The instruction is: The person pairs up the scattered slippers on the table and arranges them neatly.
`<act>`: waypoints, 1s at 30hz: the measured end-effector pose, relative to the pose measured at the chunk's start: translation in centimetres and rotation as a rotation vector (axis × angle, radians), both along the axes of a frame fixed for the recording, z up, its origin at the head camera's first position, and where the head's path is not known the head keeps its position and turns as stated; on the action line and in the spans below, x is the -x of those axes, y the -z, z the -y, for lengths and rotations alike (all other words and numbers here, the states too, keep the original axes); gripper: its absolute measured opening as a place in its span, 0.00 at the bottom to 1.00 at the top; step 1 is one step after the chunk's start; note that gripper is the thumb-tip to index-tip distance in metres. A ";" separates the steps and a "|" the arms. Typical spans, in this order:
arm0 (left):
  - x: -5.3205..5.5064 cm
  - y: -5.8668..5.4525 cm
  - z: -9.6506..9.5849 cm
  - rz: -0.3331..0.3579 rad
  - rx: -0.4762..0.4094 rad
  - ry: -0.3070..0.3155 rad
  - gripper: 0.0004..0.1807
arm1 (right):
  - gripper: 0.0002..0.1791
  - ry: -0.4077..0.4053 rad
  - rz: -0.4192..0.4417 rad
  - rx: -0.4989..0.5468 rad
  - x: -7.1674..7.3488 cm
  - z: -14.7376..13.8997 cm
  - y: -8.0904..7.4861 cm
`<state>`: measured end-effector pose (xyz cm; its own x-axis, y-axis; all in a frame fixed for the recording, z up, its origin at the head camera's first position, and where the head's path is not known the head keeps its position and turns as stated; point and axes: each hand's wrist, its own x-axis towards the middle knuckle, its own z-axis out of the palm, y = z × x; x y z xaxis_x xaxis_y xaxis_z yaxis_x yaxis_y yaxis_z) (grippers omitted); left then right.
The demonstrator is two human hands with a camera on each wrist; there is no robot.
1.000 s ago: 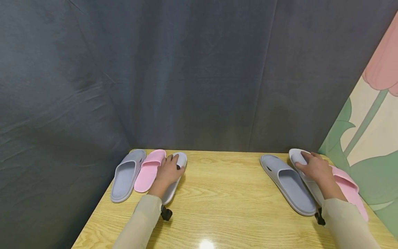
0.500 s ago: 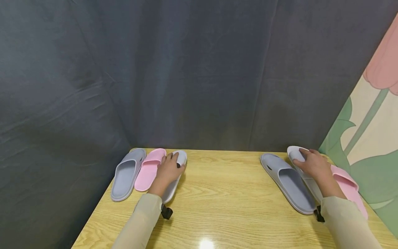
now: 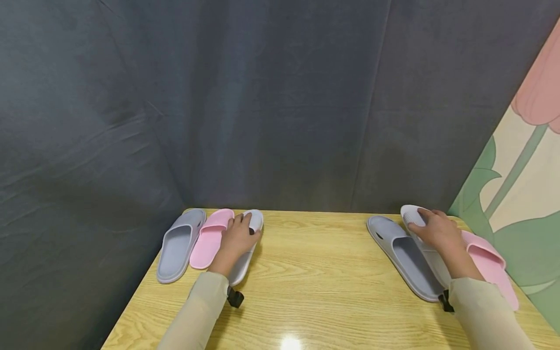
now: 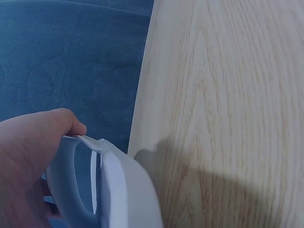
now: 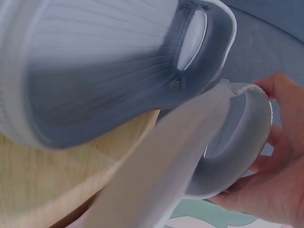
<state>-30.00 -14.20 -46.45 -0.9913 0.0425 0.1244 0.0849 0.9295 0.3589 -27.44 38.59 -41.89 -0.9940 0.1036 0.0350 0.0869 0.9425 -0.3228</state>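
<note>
On the left, my left hand (image 3: 238, 238) grips a white slipper (image 3: 255, 221) over its strap. The left wrist view shows the thumb on the edge of the strap (image 4: 59, 175) and fingers passing behind it. Across the table, my right hand (image 3: 442, 233) holds the matching white slipper (image 3: 410, 214) the same way, its fingers curled about the strap (image 5: 228, 171). That slipper lies close alongside a grey slipper (image 3: 415, 270). A pink slipper (image 3: 492, 267) sits right of my right hand. Beside my left hand is another pink slipper (image 3: 207, 245), with a second grey slipper (image 3: 175, 250) beyond it.
The wooden table (image 3: 315, 272) stretches between the two groups of slippers. A dark curtain (image 3: 280, 107) hangs along its back and left sides. At the right stands a panel (image 3: 512, 194) painted with flowers.
My right hand and its white slipper have shifted slightly left and back, closer to the grey slipper. The left hand stays nearly still, with its slipper's toe nudged a little further back.
</note>
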 end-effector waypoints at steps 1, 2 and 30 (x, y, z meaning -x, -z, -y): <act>0.0 -0.1 0.0 0.004 -0.002 0.000 0.39 | 0.42 -0.002 -0.003 -0.003 0.0 0.1 0.0; -0.1 -0.1 -0.1 0.009 -0.003 0.000 0.40 | 0.42 -0.003 -0.004 -0.004 -0.1 0.1 0.0; -0.5 -0.6 -0.9 -0.018 -0.009 -0.012 0.39 | 0.44 0.008 0.025 0.014 -0.7 2.9 -0.8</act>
<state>-29.45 -13.31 -45.83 -0.9894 0.0291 0.1423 0.0799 0.9272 0.3659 -26.72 35.66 -41.06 -0.9937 0.1114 0.0085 0.1022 0.9372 -0.3335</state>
